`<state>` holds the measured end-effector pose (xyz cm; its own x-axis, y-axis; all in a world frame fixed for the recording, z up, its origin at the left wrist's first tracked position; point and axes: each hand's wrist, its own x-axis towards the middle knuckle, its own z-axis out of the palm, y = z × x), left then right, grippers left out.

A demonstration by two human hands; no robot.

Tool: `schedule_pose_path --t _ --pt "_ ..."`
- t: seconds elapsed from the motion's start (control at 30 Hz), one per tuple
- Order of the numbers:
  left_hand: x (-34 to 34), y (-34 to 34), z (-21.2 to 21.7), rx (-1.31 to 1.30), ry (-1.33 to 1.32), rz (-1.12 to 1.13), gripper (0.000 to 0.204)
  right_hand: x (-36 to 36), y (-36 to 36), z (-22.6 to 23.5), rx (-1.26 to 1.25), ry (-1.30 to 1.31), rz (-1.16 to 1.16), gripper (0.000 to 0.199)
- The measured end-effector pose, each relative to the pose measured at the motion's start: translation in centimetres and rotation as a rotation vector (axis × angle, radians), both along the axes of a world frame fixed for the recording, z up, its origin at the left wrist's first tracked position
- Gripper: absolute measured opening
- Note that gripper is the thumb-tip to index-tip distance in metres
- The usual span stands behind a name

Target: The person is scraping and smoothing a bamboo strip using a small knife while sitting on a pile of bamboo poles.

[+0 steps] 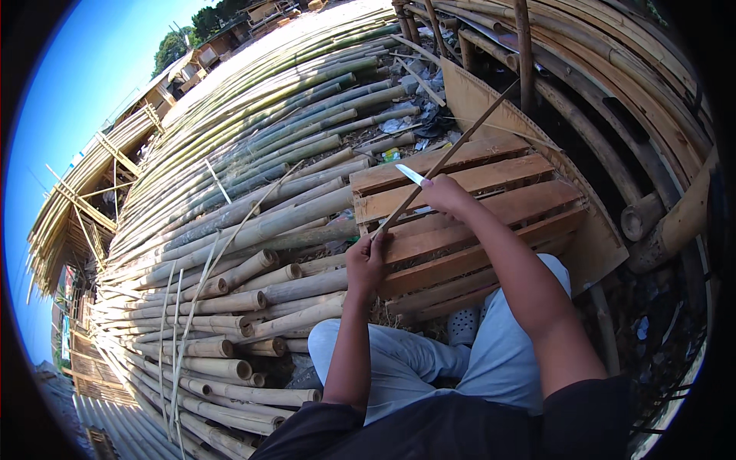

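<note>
My left hand (366,262) is closed round the lower end of a long, thin brown strip (475,129), which looks like split bamboo. The strip slants up and away to the right. Farther along it, my right hand (447,196) grips a knife, its handle mostly hidden in the fingers. The bright knife blade (410,174) points up and left, close against the strip; whether it cuts in, I cannot tell. Both hands are over a slatted wooden pallet (491,205) in front of my knees.
Bamboo poles (261,211) lie stacked to the left and ahead, with thin pale strips (178,337) across them. A thin wooden board (594,264) borders the pallet's right side. Thick poles (598,115) rest on a rack at right. Plastic litter (433,123) lies beyond the pallet.
</note>
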<state>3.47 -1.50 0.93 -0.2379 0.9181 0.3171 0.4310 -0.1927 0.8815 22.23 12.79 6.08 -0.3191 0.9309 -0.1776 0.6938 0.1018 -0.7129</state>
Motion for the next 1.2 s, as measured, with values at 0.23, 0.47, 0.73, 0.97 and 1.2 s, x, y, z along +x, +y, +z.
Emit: schedule_pose_path --t 0.23,0.47,0.73,0.97,1.2 --pt "-0.4 0.0 -0.6 -0.011 -0.043 0.015 0.029 -1.7 -2.9 2.5 -0.179 0.1 -0.12 0.044" --pt "-1.0 0.0 -0.6 0.011 -0.024 0.017 0.029 -2.5 -3.8 2.4 -0.161 0.074 0.028 0.047" --pt "-0.5 -0.2 -0.4 0.003 0.042 0.028 0.029 -3.2 -4.0 1.2 -0.026 0.065 0.004 0.04" --pt "-0.6 -0.1 -0.2 -0.03 0.015 0.013 0.032 -4.1 -4.4 -0.9 0.076 0.024 0.13 0.042" --pt "-0.8 -0.4 -0.6 -0.048 0.034 0.03 0.03 -3.4 -6.6 2.8 -0.169 0.079 0.116 0.039"
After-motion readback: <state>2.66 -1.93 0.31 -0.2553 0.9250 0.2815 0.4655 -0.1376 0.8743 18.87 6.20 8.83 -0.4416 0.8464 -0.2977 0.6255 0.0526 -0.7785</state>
